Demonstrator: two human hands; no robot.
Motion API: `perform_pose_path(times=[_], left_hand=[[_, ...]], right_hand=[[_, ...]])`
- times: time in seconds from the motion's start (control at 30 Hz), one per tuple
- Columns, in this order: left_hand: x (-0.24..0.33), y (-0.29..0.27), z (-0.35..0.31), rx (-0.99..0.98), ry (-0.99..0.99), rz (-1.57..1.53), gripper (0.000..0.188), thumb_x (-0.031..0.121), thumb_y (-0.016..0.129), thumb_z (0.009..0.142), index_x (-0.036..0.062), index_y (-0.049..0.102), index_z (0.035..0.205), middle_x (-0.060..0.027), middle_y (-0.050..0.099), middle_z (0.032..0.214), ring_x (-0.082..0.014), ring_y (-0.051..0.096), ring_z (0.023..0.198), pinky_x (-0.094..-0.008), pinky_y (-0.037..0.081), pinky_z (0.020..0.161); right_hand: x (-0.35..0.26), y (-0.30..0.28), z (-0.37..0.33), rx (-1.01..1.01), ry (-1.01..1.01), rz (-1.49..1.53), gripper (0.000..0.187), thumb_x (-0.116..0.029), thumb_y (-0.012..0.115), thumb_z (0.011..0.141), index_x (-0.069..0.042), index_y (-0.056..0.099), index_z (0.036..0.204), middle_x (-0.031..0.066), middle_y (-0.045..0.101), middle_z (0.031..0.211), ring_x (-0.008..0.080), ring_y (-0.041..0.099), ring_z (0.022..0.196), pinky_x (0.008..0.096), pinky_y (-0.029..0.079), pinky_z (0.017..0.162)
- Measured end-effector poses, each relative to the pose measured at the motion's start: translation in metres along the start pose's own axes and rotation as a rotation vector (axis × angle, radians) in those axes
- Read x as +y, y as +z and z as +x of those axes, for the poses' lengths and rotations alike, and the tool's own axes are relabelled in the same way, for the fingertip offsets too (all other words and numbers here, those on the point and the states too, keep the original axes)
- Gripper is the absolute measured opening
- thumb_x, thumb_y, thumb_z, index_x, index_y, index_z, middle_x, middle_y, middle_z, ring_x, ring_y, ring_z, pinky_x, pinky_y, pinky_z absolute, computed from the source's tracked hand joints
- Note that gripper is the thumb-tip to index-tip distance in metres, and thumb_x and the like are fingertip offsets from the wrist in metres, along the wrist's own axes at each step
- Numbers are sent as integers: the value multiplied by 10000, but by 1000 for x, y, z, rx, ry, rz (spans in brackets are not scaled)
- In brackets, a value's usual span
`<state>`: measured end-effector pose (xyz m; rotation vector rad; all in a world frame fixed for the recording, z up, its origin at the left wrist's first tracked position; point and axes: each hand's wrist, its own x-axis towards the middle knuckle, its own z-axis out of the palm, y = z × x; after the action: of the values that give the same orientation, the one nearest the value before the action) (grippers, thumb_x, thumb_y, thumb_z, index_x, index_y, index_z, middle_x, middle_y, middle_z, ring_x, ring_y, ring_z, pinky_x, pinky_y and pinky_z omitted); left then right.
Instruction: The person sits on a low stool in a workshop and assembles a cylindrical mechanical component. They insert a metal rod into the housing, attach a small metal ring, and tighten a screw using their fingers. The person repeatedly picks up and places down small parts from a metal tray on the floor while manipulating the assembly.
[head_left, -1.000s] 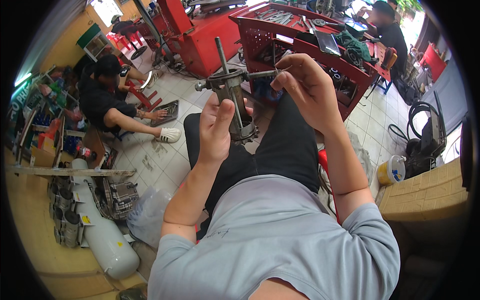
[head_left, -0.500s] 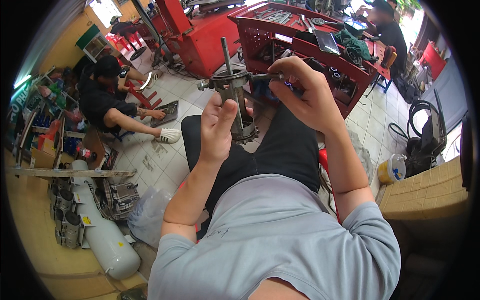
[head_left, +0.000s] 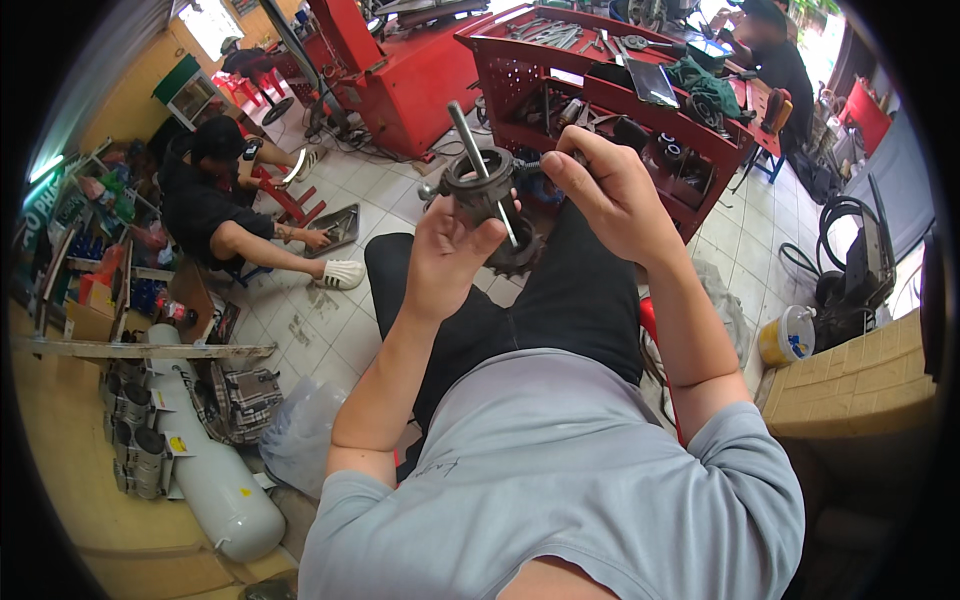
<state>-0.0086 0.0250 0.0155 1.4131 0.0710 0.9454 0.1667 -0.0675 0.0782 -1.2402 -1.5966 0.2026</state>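
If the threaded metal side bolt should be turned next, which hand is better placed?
Probably the right hand: its fingertips are at or very near the outer end of the threaded metal side bolt. The left hand is occupied, gripping the dark, hollow metal part.

Red cart (head_left: 505, 76): wrenches (head_left: 557, 34), green cloth (head_left: 694, 77). Tiled floor (head_left: 322, 322): dark tray (head_left: 346, 227).

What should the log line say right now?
left hand: holding metal cylinder | right hand: at side bolt | rod: sticking out of cylinder
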Motion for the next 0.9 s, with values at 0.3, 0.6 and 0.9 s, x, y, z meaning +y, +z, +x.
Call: perform_pose_path(times=[0.3, 0.6, 0.9], left_hand=[[-16, -27, 15, -74, -121, -209, 656, 236, 732, 830, -20, 385, 1323, -104, 552, 1196, -154, 540, 1103, -261, 424, 915], [-4, -25, 11, 99, 16, 261, 362, 197, 612, 918, -21, 532, 1197, -54, 589, 1006, -109, 557, 967, -240, 422, 881], [39, 23, -13, -96, 22, 685, 425, 111, 707, 784, -23, 547, 1154, -127, 692, 896, -165, 652, 923, -290, 478, 865]], right_hand=[[7, 2, 4, -78, -31, -373, 294, -289, 583, 895, -34, 560, 750, 160, 514, 571, 352, 536, 560, 428, 394, 512], [22, 2, 3, -254, -31, -556, 361, -317, 578, 892, -15, 535, 700, 169, 502, 582, 363, 523, 588, 436, 392, 545], [18, -17, 5, -263, 88, -639, 335, -361, 566, 888, -42, 625, 810, 151, 633, 710, 347, 623, 702, 438, 475, 613]])
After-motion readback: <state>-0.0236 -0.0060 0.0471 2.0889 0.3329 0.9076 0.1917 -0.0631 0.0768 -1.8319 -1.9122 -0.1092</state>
